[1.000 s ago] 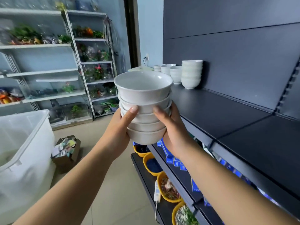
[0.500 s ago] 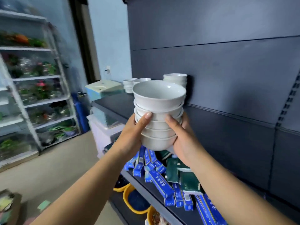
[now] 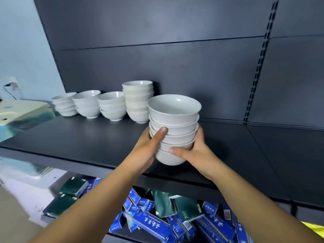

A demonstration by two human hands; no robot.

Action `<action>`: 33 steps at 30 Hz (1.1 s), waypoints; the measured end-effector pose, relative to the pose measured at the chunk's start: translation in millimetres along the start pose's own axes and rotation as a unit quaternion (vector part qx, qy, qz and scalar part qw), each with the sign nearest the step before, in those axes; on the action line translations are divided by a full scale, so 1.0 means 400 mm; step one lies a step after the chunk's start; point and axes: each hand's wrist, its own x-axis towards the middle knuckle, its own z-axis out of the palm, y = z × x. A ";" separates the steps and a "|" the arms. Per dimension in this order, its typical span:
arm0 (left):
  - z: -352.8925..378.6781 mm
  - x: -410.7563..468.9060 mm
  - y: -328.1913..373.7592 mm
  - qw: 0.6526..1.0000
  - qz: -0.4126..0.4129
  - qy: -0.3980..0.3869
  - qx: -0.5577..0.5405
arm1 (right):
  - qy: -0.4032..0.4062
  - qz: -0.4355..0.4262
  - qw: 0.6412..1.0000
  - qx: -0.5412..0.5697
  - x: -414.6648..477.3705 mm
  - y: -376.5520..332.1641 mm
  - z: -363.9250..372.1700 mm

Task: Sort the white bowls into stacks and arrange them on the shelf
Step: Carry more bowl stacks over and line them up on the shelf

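A stack of several white bowls [image 3: 173, 120] is held between both hands just above the dark shelf [image 3: 87, 137]. My left hand [image 3: 149, 149] grips its left side with the thumb up along the bowls. My right hand [image 3: 194, 153] wraps the right side, thumb across the lower bowls. Along the back panel stand more white bowl stacks: a tall stack [image 3: 137, 100] right behind the held one, then three lower stacks [image 3: 112, 106], [image 3: 86, 103], [image 3: 64, 105] running to the left.
The shelf stretches bare to the right of the held stack, up to a seam [image 3: 259, 144]. Blue and dark green boxes [image 3: 149, 220] lie heaped on the lower shelf. A pale box [image 3: 19, 111] sits at the shelf's left end.
My view turned right to face the shelf. Both hands carried the bowl stack forward over the shelf, close beside the tall stack. The grip is the same.
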 end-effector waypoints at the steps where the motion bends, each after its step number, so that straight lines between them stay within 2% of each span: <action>1: -0.006 0.014 -0.012 1.000 -0.008 -0.003 -0.004 | 0.002 0.007 1.000 -0.007 0.013 0.012 -0.003; 5: -0.039 0.076 -0.057 1.000 -0.023 -0.009 -0.005 | 0.016 0.012 1.000 -0.015 0.078 0.055 -0.008; 12: -0.073 0.183 -0.097 1.000 0.006 -0.010 0.019 | 0.042 -0.007 0.997 -0.063 0.199 0.098 -0.019; 16: -0.103 0.269 -0.110 0.999 -0.031 -0.023 0.017 | 0.065 -0.013 0.995 -0.071 0.281 0.122 -0.037; 19: -0.124 0.327 -0.139 0.997 -0.079 -0.005 0.004 | 0.095 -0.008 0.993 -0.064 0.338 0.134 -0.042; 22: -0.128 0.341 -0.161 0.996 -0.087 -0.018 0.030 | 0.107 0.003 0.992 -0.064 0.388 0.146 -0.045; 27: -0.170 0.369 -0.191 0.988 -0.151 -0.032 0.010 | 0.132 0.005 0.988 -0.075 0.455 0.174 -0.046; 33: -0.198 0.401 -0.194 0.992 -0.122 0.007 -0.016 | 0.162 -0.011 0.983 -0.088 0.511 0.204 -0.042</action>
